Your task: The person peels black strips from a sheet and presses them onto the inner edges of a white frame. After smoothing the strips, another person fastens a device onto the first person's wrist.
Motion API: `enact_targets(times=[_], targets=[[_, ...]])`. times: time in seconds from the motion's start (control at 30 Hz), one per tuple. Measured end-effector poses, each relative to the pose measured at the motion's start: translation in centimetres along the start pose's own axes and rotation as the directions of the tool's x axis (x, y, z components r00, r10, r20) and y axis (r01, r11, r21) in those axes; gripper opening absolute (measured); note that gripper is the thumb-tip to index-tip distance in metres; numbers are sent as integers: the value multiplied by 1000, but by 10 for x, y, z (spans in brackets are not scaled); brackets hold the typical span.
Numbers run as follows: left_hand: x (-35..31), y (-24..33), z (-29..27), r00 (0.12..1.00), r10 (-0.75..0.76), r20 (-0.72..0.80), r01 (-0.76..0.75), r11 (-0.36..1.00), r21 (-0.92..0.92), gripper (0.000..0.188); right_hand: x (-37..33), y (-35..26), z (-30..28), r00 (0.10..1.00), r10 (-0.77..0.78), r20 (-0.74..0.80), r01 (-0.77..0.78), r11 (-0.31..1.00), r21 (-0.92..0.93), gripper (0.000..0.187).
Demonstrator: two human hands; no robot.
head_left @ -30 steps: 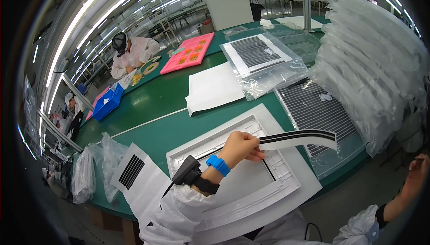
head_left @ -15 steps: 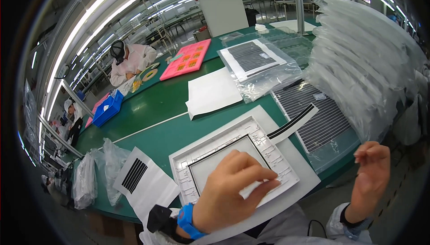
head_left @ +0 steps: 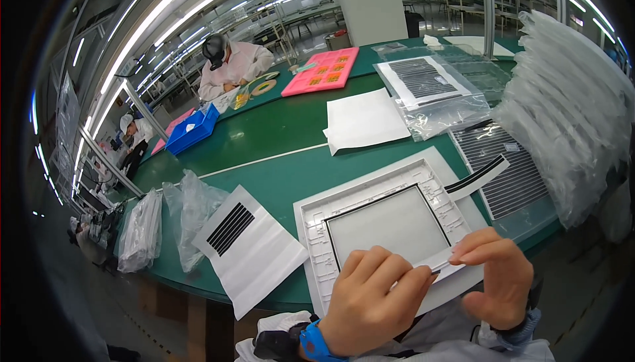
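Observation:
A white plastic frame [head_left: 309,243] lies on a white sheet on the green table, with a thin black strip lining most of its inner opening. Over the frame's near side my left hand [head_left: 377,299] is closed in a pinch; a short dark strip end [head_left: 435,272] pokes out at its fingertips, the rest hidden. My right hand [head_left: 499,275] hovers at the frame's near right corner, thumb apart from its bent fingers. Whether its fingertips touch the frame is unclear. A white backing strip with a black band [head_left: 477,175] sticks out past the frame's right side.
White backing paper with black strips [head_left: 254,256] lies left, beside clear plastic bags [head_left: 192,213]. Behind are a white sheet [head_left: 364,122], bagged striped sheets [head_left: 423,84], a pink tray [head_left: 321,71] and a blue bin [head_left: 192,130]. Wrapped items [head_left: 562,117] pile up right. A person [head_left: 231,68] sits across.
My right hand has come in from the far right to the frame's near corner. My left hand stays pinched over the frame's near side. The whole view has shifted.

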State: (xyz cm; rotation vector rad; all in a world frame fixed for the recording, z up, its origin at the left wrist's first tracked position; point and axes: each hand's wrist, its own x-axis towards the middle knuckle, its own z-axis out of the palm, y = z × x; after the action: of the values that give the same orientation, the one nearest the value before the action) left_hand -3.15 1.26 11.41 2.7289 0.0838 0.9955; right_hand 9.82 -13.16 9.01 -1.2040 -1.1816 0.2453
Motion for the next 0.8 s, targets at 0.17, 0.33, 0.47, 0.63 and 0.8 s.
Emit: enact_targets(times=[0.17,0.33,0.47,0.63,0.8], targets=[[-30,-35,-15,980,-49,191,190,489,-851,22,-3,24,-21,967,-180,-181,176,984,-35,27],[-60,-31,11,982,-172,77,96,110,-989,26,8,72,35,973,-228,22,229,968,-106,37],[-83,-31,24,940,-325,105,188,236,-953,31,-8,65,66,973,-222,66,216,973,82,41],[-101,-38,30,920,-376,114,240,309,-920,33,-17,63,62,995,-68,71,56,986,159,19],[-115,-40,7,867,-488,106,499,845,-191,39,-28,63,32,986,166,-20,-167,985,-48,11]])
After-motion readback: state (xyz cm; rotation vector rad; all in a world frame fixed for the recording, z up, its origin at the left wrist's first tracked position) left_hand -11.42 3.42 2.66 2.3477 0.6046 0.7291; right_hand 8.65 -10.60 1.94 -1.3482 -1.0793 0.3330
